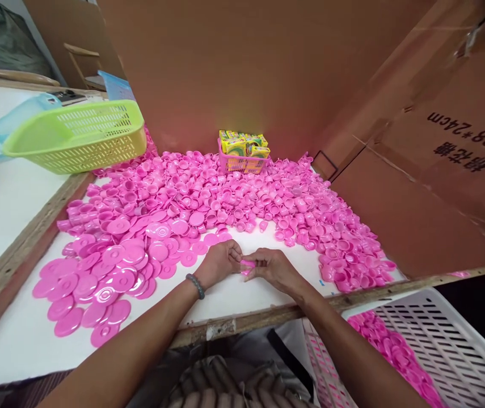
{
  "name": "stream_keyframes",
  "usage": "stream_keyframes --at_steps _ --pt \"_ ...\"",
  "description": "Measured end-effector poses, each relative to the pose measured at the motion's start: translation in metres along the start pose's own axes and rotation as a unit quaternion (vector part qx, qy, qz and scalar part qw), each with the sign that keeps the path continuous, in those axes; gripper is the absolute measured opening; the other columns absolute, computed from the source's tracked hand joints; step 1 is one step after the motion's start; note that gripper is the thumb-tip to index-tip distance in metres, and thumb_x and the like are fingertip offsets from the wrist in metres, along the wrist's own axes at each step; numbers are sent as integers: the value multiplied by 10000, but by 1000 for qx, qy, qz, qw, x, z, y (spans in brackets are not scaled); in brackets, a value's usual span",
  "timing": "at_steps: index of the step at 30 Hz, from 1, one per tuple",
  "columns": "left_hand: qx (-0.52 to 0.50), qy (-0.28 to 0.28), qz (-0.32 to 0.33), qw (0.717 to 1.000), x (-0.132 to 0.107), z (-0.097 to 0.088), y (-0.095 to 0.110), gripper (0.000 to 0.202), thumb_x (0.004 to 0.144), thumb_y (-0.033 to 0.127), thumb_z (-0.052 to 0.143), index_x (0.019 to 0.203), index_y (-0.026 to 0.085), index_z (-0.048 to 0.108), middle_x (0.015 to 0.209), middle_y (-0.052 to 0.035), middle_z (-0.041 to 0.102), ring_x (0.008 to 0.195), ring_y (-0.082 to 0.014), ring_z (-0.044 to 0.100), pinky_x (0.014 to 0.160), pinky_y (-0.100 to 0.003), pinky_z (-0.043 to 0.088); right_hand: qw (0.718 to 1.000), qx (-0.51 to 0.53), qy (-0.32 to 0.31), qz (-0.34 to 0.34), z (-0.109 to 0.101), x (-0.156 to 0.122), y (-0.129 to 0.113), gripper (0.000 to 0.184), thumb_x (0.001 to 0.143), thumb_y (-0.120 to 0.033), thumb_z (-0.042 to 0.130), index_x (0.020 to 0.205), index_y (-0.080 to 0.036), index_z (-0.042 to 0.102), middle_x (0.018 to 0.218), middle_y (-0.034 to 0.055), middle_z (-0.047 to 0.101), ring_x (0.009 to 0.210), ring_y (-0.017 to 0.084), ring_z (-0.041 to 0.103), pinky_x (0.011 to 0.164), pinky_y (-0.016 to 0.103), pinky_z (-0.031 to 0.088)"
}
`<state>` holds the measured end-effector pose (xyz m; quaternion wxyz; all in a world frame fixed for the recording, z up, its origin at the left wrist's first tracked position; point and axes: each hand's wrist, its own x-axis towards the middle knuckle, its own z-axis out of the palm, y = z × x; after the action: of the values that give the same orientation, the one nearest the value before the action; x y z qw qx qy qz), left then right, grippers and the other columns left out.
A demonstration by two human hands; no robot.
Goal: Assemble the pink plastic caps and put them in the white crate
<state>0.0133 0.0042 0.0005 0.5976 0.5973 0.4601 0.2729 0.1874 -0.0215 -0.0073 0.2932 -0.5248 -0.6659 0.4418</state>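
Over the bare front part of the white tabletop point(220, 300), my two hands meet around a small pink plastic piece point(248, 266). My right hand point(274, 267) pinches it between thumb and fingers. The closed fingertips of my left hand point(222, 262) are at its left side. Fingers cover much of the piece, so its exact shape is hidden. Left of my hands lies a spread of pink toy saucers point(114, 277), many overlapping. Beyond and to the right, small pink toy cups point(225, 195) form a wide heap.
A pink basket point(242, 164) with yellow-green boxes stands behind the cups. The green basket point(80, 136) sits at the left. Large cardboard point(251, 68) walls the back and right. Wooden strips point(25, 243) edge the table. Below right, a white crate point(450, 334) holds pink pieces.
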Motion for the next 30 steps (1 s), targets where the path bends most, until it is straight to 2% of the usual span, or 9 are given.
stream_keyframes --at_steps 3,6,9,13,18,22,24,27,30 --pt "2 6 -3 1000 -1 2 0 284 530 229 711 721 136 522 651 13 564 573 -91 511 518 -195 385 1000 6 -4 15 0 -4 -4 343 600 -356 720 908 -212 680 703 -25 572 615 108 489 549 217 383" --pt "23 30 5 999 -1 4 -1 250 539 211 692 714 136 529 631 20 557 556 -86 496 511 -193 375 995 -83 53 -10 1 -15 -10 235 712 -364 639 898 -225 675 693 -16 571 628 115 489 574 222 381" --pt "38 47 4 998 -1 7 -2 222 539 186 679 697 139 529 604 29 547 547 -85 491 511 -191 371 963 -241 101 -63 6 -27 -13 202 826 -305 514 932 -225 667 652 8 548 632 132 475 568 231 357" --pt "61 62 3 996 -1 9 -4 225 563 236 680 682 147 511 591 28 550 540 -94 509 505 -194 371 919 -368 85 -113 10 -30 -9 283 870 -193 415 1076 -188 608 632 23 532 605 144 444 534 241 328" --pt "78 75 4 994 -1 14 -8 318 552 293 707 747 162 493 584 37 555 527 -102 525 490 -195 374 931 -334 75 -126 5 -26 -2 246 859 -261 470 1059 -206 602 621 -4 504 604 132 457 535 224 358" --pt "101 64 29 992 1 21 -9 327 587 325 694 805 173 503 588 43 557 514 -105 526 476 -198 366 937 -319 85 -114 5 -26 -10 362 791 -281 570 1142 -207 519 852 44 554 782 173 514 648 272 437" --pt "127 47 60 989 1 22 -7 268 642 314 657 829 175 524 619 31 576 550 -111 542 508 -206 384 932 -337 94 -97 7 -28 -16 305 793 -267 561 1090 -204 533 889 60 553 815 190 516 671 295 450" --pt "198 64 97 973 -1 16 -1 184 735 297 578 869 177 538 703 1 604 630 -131 563 586 -233 413 923 -355 130 -74 3 -38 -23 224 816 -301 525 1012 -194 550 870 65 562 810 196 522 695 315 456" --pt "333 180 142 915 -2 2 3 177 781 289 535 906 164 538 880 -61 584 829 -190 545 713 -294 420 892 -382 234 -53 -21 -71 -18 274 824 -358 503 1033 -184 537 925 84 574 874 213 525 767 347 446"
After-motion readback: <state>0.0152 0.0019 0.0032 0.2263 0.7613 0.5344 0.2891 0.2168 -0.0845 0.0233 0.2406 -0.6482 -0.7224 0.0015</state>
